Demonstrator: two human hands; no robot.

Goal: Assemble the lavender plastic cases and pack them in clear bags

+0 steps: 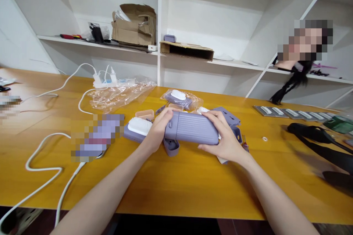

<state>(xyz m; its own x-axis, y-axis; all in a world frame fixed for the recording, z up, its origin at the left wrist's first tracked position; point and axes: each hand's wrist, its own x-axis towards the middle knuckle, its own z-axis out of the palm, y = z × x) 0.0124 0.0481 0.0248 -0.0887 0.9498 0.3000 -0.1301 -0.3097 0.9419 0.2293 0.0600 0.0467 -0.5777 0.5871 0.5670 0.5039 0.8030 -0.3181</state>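
A purple ribbed plastic case (197,128) is held level above the table between my two hands. My left hand (158,130) closes round its left end, a smooth section with a small oval slot, set off by a seam. Around the right end wrap the fingers and thumb of my right hand (222,132). Just below the case lies a small purple plastic cup-like part (171,147). Beside my left hand is a purple piece with a white bristly-looking top (138,128). A screwdriver (245,145) with a red handle lies partly hidden by my right hand.
Behind the case lie a bagged purple-and-white piece (179,97), orange trays (145,114) and flat purple parts (226,115). A phone (100,136) with a white cable is at left, near a power strip (116,82). Black straps (311,134) lie right. Shelves (187,49) rise behind.
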